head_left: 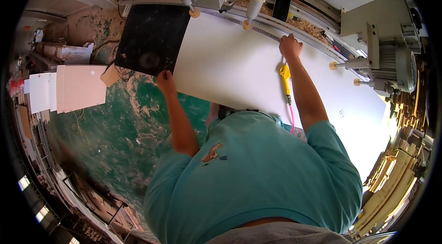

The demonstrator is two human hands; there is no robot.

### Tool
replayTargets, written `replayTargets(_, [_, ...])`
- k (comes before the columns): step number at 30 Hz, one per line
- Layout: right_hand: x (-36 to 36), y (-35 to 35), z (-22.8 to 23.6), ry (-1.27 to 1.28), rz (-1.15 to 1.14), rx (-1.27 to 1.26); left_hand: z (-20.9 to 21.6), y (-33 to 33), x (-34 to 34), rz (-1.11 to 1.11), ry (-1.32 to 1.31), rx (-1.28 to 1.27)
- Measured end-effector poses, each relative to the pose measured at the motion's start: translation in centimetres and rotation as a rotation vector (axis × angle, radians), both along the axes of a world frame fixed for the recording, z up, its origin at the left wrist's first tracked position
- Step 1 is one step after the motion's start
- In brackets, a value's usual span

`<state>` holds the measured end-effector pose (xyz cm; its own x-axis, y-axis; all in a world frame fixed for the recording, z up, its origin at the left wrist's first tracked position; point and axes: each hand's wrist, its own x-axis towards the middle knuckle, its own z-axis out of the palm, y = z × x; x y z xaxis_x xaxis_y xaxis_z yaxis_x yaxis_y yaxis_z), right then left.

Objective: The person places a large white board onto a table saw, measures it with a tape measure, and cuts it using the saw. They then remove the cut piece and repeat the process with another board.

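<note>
A long white board [225,55] lies across the machine's work surface. My left hand [166,84] is closed at its near left corner, beside a square black plate [149,37]. Along the far edge runs a metal ruler [239,21]. There my right hand [290,47] rests with fingers curled; whatever is under them is hidden. Just below that hand, a yellow air blow gun [285,78] lies on the board, its pink hose [292,117] trailing over the near edge.
Rods with tan round tips [247,25] reach down over the far edge. A motor unit [396,67] stands at right. Wood shavings [301,28] and a black phone [282,5] lie behind the ruler. Pale panels [80,88] are at left above a dusty green floor [110,138]. Timber strips [386,184] are stacked at right.
</note>
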<state>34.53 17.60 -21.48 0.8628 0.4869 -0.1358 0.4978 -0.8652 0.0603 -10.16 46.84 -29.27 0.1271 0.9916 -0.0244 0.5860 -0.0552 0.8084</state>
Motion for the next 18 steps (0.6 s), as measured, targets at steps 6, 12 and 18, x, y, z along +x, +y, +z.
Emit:
replayTargets(6, [1.5,-1.7,-2.7,-0.217,0.087,0.07,-2.8,-0.9,-5.2,0.1,0.049,-0.135])
replayTargets(12, [2.6,-2.6,-3.0,-0.242,0.044,0.084,-1.4,-3.2,-3.0,0.216,-0.408,-0.71])
replayTargets(18, [4.4,-2.0,-2.9,-0.181,0.076,0.09,0.1,-5.0,0.1,0.48,-0.539,-0.559])
